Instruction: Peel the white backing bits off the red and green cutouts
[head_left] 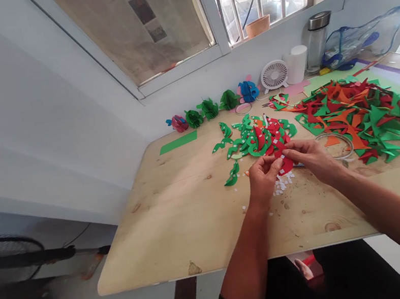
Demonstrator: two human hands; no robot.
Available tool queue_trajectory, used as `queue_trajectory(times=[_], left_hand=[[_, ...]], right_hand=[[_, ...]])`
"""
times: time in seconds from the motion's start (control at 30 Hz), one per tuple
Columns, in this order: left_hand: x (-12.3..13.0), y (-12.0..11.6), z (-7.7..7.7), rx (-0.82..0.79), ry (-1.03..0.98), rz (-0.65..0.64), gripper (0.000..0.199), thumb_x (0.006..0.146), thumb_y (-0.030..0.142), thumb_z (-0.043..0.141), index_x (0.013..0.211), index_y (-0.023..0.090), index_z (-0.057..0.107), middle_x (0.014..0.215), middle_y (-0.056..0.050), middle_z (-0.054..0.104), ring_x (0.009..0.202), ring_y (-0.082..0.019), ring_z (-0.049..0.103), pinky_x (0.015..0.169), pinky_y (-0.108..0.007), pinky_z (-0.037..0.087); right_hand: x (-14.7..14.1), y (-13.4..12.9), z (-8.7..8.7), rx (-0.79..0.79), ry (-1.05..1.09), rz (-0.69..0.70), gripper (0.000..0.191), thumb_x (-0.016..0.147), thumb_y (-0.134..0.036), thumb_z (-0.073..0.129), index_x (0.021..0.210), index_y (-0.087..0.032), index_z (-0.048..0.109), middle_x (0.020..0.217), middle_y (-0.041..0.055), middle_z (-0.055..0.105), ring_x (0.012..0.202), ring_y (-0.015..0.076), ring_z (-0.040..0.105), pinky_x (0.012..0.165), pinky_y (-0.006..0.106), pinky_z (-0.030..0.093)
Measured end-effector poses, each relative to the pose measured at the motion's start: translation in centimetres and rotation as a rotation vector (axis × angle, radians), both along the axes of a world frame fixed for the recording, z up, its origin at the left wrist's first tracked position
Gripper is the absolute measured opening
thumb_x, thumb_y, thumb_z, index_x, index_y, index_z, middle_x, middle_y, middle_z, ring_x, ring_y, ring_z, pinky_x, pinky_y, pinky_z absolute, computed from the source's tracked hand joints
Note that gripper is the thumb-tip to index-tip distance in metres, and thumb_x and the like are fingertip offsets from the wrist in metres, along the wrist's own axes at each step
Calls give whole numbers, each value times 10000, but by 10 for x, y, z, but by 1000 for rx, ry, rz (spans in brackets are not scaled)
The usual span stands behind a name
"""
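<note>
A red paper cut-out (285, 166) with small white squares stuck on it is pinched between my two hands above the table. My left hand (264, 179) has its thumb and fingers closed at the paper's left edge. From the right, my right hand (311, 156) grips its upper part, thumb against fingers. The fingertips partly hide the piece. Loose white squares (283, 185) lie scattered just below. Behind my hands is a heap of green and red cut-outs (252, 140), many dotted with white squares. A tape roll (350, 150) lies beside my right wrist.
Orange, red and green paper scraps (356, 114) are piled at the right. Folded paper decorations (210, 108), a small white fan (274, 75), a white cylinder (298, 64) and a glass bottle (315, 44) line the wall. A green strip (178, 142) lies at the back left.
</note>
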State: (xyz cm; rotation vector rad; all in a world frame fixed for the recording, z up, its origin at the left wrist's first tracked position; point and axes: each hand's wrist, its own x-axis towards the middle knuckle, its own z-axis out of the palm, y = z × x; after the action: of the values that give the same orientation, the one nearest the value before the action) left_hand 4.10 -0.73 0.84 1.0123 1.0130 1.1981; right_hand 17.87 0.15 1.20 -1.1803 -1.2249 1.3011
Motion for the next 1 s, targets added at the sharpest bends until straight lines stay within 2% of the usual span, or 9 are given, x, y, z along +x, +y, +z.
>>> queue_trajectory(times=[0.17, 0.43, 0.83, 1.0], left_hand=[[1, -1, -3, 17, 63, -81, 145, 607, 227, 713, 671, 144, 612, 604, 0, 623, 530, -87, 540, 552, -219, 411], [1, -1, -1, 19, 94, -77, 65, 638, 157, 654, 657, 142, 594, 573, 19, 606, 514, -74, 525, 539, -198, 395], [0, -1, -1, 54, 119, -56, 55, 668, 170, 621, 695, 143, 581, 569, 14, 597, 500, -78, 524, 523, -204, 409], [-1, -2, -3, 100, 130, -49, 157, 666, 204, 657, 798, 145, 596, 604, 23, 579, 516, -75, 512, 508, -196, 393]], right_hand=[[1, 0, 0, 104, -31, -44, 320, 691, -472, 656, 663, -160, 592, 560, -27, 469, 516, 81, 370, 463, 221, 279], [1, 0, -1, 66, 9, -52, 286, 683, -444, 668, 667, -165, 606, 567, -29, 471, 522, 84, 370, 467, 225, 273], [-1, -2, 6, 38, 18, -7, 281, 689, -429, 665, 670, -153, 622, 589, -22, 502, 538, 82, 386, 485, 221, 300], [-2, -1, 6, 40, 44, -32, 302, 658, -446, 696, 644, -153, 620, 545, -31, 478, 512, 76, 371, 473, 222, 289]])
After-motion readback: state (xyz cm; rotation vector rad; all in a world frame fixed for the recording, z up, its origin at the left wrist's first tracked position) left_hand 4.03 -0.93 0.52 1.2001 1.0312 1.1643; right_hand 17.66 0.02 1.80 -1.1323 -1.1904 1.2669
